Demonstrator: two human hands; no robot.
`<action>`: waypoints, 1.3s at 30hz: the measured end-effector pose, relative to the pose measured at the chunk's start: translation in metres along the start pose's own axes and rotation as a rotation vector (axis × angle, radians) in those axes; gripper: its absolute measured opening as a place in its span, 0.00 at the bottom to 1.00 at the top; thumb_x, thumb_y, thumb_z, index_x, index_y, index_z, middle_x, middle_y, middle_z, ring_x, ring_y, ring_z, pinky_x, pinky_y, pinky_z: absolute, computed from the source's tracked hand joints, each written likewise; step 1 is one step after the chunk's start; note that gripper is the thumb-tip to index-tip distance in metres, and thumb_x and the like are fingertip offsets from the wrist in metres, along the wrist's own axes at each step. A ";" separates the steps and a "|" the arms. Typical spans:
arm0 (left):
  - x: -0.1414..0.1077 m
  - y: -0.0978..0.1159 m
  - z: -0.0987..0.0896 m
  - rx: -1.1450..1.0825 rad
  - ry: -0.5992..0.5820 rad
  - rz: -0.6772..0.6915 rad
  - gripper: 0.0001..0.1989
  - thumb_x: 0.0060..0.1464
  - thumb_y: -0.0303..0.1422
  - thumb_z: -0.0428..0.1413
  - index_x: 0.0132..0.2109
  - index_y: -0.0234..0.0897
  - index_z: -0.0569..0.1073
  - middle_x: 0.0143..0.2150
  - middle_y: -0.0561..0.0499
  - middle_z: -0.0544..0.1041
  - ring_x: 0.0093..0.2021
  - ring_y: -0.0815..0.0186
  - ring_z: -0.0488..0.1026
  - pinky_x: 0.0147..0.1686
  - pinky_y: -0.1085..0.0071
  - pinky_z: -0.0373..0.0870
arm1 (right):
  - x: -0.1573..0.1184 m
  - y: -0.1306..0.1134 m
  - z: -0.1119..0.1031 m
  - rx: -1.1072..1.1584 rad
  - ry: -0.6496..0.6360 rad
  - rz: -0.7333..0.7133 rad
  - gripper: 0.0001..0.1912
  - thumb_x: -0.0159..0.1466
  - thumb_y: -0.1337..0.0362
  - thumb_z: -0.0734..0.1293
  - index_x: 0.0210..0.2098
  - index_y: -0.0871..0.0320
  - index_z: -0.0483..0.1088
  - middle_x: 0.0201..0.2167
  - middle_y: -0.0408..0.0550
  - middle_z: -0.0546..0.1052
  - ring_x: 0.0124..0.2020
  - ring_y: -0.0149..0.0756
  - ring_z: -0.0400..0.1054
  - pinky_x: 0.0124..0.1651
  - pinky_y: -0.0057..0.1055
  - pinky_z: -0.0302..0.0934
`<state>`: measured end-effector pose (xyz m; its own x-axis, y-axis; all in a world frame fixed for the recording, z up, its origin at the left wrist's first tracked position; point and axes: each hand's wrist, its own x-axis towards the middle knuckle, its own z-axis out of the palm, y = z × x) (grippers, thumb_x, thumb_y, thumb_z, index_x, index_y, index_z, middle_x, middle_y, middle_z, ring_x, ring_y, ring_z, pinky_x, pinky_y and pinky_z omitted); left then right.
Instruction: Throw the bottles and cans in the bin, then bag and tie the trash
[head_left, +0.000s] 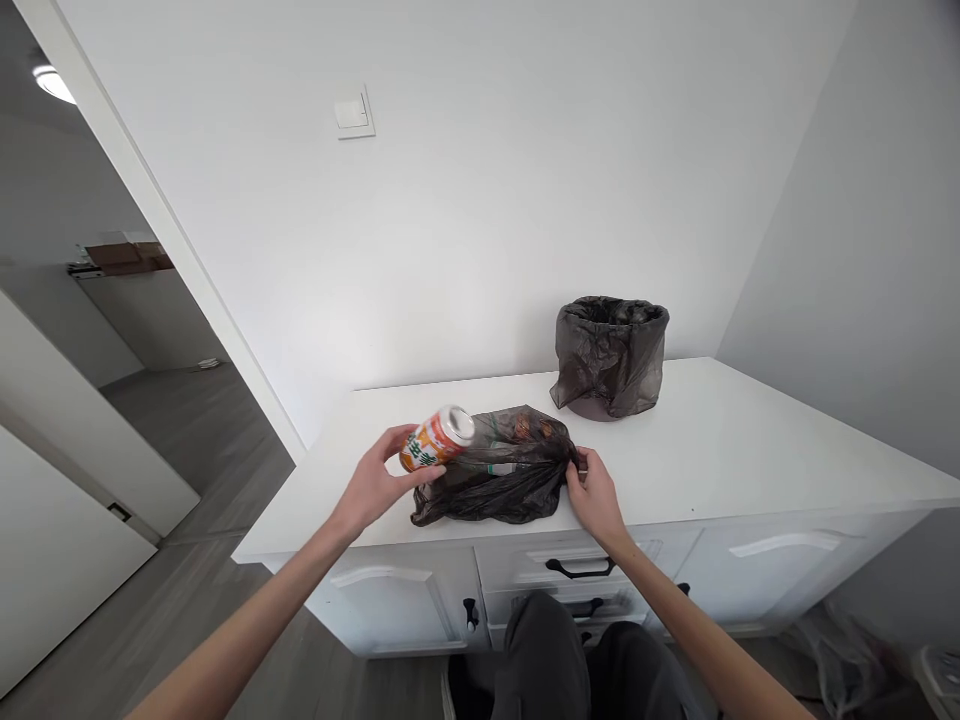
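Note:
A drink can [433, 440] with an orange, white and green print is tilted in my left hand [381, 478], its top end facing up and right. Thumb and fingers wrap around its lower part, just over the left end of a black plastic bag [510, 495]. The bag lies on the white cabinet top, and through its thin film several things show, too dim to name. At the bag's gathered right end, my right hand [592, 490] is closed on the bunched plastic.
Behind the bag, near the wall, stands a bin [596, 408] lined with a black bag. The white cabinet [750, 440] has black handles along its front. A light switch [354, 113] is on the wall, and a doorway opens at the left.

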<state>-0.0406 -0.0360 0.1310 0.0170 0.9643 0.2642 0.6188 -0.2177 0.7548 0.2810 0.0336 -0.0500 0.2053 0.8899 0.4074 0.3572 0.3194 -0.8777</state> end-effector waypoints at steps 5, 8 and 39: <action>-0.009 0.008 -0.040 -0.049 0.116 -0.141 0.37 0.50 0.59 0.63 0.60 0.41 0.72 0.52 0.46 0.82 0.52 0.54 0.78 0.51 0.61 0.73 | -0.002 -0.001 -0.001 -0.027 0.007 -0.016 0.16 0.70 0.55 0.58 0.51 0.56 0.67 0.48 0.58 0.76 0.48 0.50 0.72 0.49 0.48 0.69; -0.009 -0.005 -0.062 0.082 0.193 -0.236 0.37 0.51 0.63 0.59 0.59 0.42 0.74 0.46 0.48 0.83 0.49 0.55 0.78 0.43 0.66 0.73 | -0.003 -0.001 0.000 -0.047 0.021 -0.036 0.16 0.70 0.55 0.59 0.51 0.57 0.67 0.48 0.58 0.76 0.47 0.50 0.72 0.48 0.49 0.69; 0.081 -0.077 -0.074 0.796 0.066 -0.463 0.54 0.47 0.65 0.57 0.69 0.33 0.52 0.53 0.33 0.78 0.52 0.41 0.76 0.47 0.54 0.71 | -0.002 -0.010 0.002 -0.116 0.032 -0.049 0.16 0.71 0.53 0.58 0.50 0.56 0.66 0.45 0.57 0.76 0.46 0.50 0.72 0.47 0.47 0.67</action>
<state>-0.1446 0.0477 0.1386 -0.3970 0.9133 0.0907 0.9104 0.3793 0.1649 0.2754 0.0287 -0.0426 0.2134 0.8625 0.4589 0.4704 0.3210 -0.8220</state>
